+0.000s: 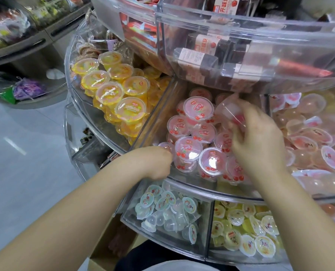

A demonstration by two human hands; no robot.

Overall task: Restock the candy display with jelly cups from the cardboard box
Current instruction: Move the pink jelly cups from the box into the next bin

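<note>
A pink cherry jelly cup (230, 112), blurred, was pinched in the curled fingers of the right hand (258, 139) above the heap of pink jelly cups (190, 145) in the middle compartment (155, 122) of the clear acrylic candy display (241, 194). The left hand (155, 163) was curled at the compartment's front left edge, its knuckles against a low cup; whether anything was gripped there could not be told, since the fingers were turned away. The cups in the heap lay lid-up or tilted, touching one another, and rose near the front wall.

The step in hand was judged to be the placing of the held cup on the pile. It would be done well if the cup were set lid-up into a hollow toward the back, where the pile looked lower, and released only once seated, so that nothing rolled over the front wall into the tier below. The left hand could be kept as a stop against sliding cups.

To the left, yellow jelly cups (112, 90) filled the neighbouring compartment; to the right lay smaller pale peach jelly cups (307, 139). Below were small clear jellies (168, 208) and small yellow ones (247, 227). A corner of the cardboard box (102, 257) showed at the bottom edge.
</note>
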